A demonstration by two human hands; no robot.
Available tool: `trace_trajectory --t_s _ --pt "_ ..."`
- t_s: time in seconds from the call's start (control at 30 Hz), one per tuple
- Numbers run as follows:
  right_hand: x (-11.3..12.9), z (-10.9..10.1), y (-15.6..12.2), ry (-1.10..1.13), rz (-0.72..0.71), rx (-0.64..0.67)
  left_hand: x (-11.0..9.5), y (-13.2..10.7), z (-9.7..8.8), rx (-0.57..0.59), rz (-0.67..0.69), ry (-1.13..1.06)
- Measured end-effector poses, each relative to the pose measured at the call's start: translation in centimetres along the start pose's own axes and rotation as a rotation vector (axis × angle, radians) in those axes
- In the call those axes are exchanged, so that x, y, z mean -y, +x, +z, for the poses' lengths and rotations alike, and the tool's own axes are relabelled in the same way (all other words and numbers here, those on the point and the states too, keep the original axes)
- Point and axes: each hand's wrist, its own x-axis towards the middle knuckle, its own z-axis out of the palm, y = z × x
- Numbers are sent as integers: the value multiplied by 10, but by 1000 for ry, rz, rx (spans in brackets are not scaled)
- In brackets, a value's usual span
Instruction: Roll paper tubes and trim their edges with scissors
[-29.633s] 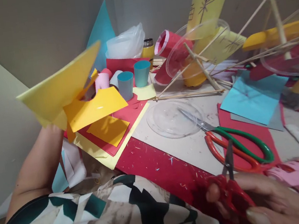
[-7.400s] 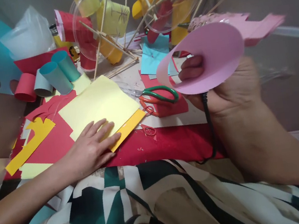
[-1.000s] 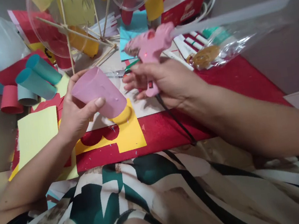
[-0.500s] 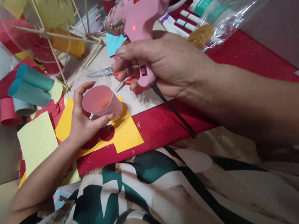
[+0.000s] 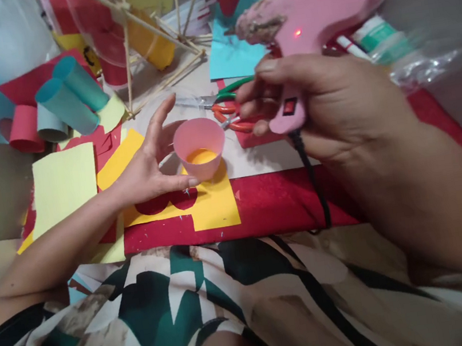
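Note:
A small pink cup stands upright on the yellow paper, with an orange-yellow bottom showing inside. My left hand is just left of it, thumb and fingers spread; the thumb tip lies by the cup's lower side, and I cannot tell whether it touches. In my right hand is the handle of a pink hot glue gun, raised above the table's right part. Its small light glows, its crusted nozzle points left, and a black cord hangs below. Scissors with orange and green handles lie between the hands.
Teal paper tubes and a red tube stand at the left. Behind the cup rises a frame of thin wooden sticks. Light blue paper, a pale yellow sheet and a plastic-wrapped green-labelled container lie around.
The pink cup has gone from tilted in my left hand to upright, and the left fingers have spread off it. My right hand has shifted right with the glue gun. The view has turned.

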Motion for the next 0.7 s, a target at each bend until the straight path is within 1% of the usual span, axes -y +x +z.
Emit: trace_trajectory --t_s 0.07,0.13,0.2,0.3,0.4,0.5,0.57,0.63,0.7 --pt "-1 -1 2 -28 -5 -31 -3 -10 -8 -19 -67 -116" --pt "-3 -4 4 -47 -24 -44 -6 -21 -14 -69 -92 -179" --pt "-4 -6 5 -50 -57 -29 -7 -33 -17 -106 -73 -183" --pt "-3 -7 2 -99 -71 -29 -8 -45 -16 -132 -21 -108" --pt "-1 -1 -3 -177 -109 -90 -7 -48 -15 -197 22 -98" --pt "1 6 -7 -245 -127 -156 -3 -47 -15 -258 78 -82" --pt "1 8 -7 -276 -138 -170 0 -46 -14 -256 134 14" --pt "1 7 -6 -281 -158 -155 6 -45 -12 -228 182 101" --pt "-1 4 -4 -280 -180 -132 13 -44 -11 -194 216 138"
